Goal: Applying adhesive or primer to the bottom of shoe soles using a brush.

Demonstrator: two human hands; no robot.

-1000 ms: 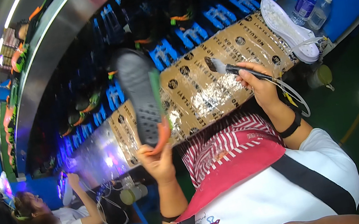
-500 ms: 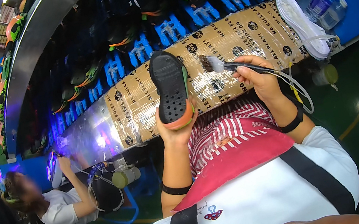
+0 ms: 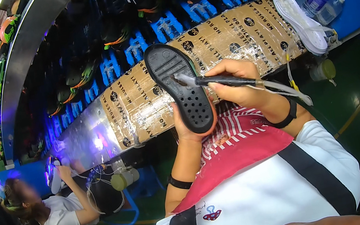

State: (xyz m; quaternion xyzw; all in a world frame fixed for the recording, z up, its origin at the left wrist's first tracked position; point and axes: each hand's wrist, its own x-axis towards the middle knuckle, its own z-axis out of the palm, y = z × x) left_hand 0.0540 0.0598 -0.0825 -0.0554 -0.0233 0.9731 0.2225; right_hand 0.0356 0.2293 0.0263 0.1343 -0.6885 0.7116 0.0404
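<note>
A black shoe sole (image 3: pixel 174 72) with an orange heel edge and several holes in its heel half faces up in front of me. My left hand (image 3: pixel 186 128) grips it by the heel end, most fingers hidden beneath. In my right hand (image 3: pixel 238 84) is a brush (image 3: pixel 225 79) with a black handle and a thin clear tube trailing from its back end. Its dark bristle tip touches the middle of the sole, just ahead of the holes. Whether the sole belongs to a whole shoe, I cannot make out.
A bench top covered with printed cardboard (image 3: pixel 220 40) runs behind the sole. At its right end lie a white shoe sole (image 3: pixel 296 19) and two plastic bottles (image 3: pixel 327 2). Blue holders (image 3: pixel 167 25) carrying dark shoe parts line the far side. A co-worker (image 3: pixel 61 205) works at the left.
My right hand has moved left, bringing the brush from above the cardboard onto the sole. The sole has tilted, its heel end swinging right and nearer to me.
</note>
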